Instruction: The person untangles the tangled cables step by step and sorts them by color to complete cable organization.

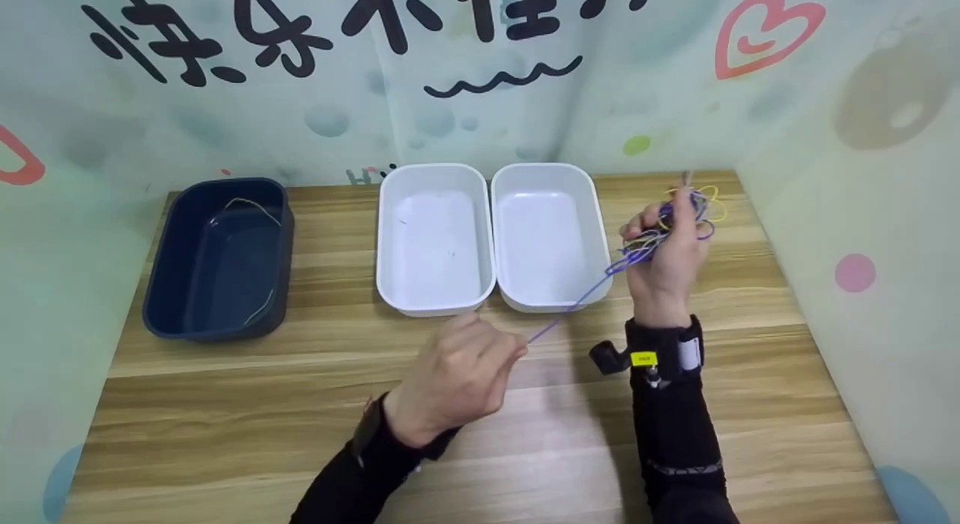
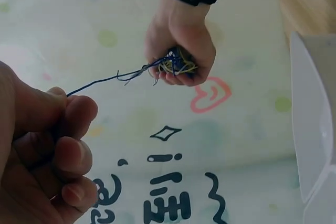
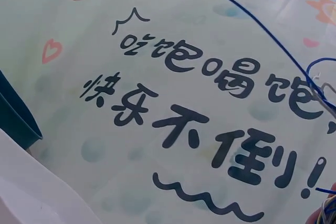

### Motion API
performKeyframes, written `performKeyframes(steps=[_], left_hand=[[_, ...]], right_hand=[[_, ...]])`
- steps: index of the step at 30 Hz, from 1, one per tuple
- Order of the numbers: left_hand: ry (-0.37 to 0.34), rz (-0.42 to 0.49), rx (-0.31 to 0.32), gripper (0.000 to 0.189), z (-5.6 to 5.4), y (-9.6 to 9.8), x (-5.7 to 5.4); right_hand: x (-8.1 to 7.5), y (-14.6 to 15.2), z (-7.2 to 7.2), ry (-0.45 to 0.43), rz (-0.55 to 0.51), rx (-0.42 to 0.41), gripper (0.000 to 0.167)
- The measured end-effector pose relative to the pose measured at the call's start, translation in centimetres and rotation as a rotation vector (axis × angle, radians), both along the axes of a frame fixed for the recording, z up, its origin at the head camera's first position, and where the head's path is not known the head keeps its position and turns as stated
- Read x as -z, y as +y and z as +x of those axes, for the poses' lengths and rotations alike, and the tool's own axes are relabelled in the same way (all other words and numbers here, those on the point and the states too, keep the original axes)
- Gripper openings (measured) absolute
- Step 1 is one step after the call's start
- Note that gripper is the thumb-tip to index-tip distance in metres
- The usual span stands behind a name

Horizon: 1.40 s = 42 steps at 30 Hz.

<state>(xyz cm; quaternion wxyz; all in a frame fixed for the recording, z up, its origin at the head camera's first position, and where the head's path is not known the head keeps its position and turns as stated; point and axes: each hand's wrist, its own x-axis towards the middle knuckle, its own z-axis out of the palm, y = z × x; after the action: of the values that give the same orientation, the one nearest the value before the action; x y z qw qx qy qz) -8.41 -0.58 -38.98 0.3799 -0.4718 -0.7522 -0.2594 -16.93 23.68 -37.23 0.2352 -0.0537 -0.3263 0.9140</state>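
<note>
A tangled bundle of thin blue, yellow and grey wires (image 1: 694, 207) is gripped in my right hand (image 1: 667, 276), above the table's right side. Loops stick out past its fingers. One blue wire (image 1: 574, 308) runs taut from the bundle down to my left hand (image 1: 457, 374), which pinches its end between thumb and index finger. In the left wrist view, the stretched blue wire (image 2: 97, 83) leads to the knotted bundle (image 2: 176, 62) inside the curled right fingers. The right wrist view shows only the wire (image 3: 249, 15) crossing and a bit of the bundle at the edge.
Two white bins (image 1: 493, 261) stand side by side at the back middle; the left one holds tiny dark bits. To the left is a dark blue bin (image 1: 282, 299) with thin yellowish wires (image 1: 255, 204) in it. A printed cloth wall (image 1: 480, 126) rises behind the wooden table (image 1: 225, 419).
</note>
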Motion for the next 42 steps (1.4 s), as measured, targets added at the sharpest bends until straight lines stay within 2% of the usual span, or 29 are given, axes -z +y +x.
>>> performKeyframes(steps=[5,11,17,25,33,42], left_hand=[[0.015,-0.034,-0.013,0.023,0.4,0.8,0.3],[0.014,-0.048,-0.006,0.023,0.8,0.8,0.0],[0.013,-0.056,-0.011,0.024,1.0,0.6,-0.2],[0.021,-0.036,-0.026,0.025,1.2,0.4,-0.7],[0.02,-0.033,-0.032,0.024,1.6,0.0,-1.2],[-0.026,-0.033,-0.024,0.024,1.9,-1.0,-1.9]], right_hand=[[-0.2,1.2,-0.5,-0.031,-0.007,0.098,0.018],[-0.2,1.7,-0.9,-0.058,-0.032,0.173,0.019],[0.1,2.2,-1.3,-0.098,-0.072,0.189,0.019],[0.7,2.8,-1.7,-0.14,-0.062,0.212,0.018],[0.9,3.3,-1.8,-0.14,-0.097,0.227,0.018],[0.9,3.8,-1.8,-0.123,-0.115,0.216,0.018]])
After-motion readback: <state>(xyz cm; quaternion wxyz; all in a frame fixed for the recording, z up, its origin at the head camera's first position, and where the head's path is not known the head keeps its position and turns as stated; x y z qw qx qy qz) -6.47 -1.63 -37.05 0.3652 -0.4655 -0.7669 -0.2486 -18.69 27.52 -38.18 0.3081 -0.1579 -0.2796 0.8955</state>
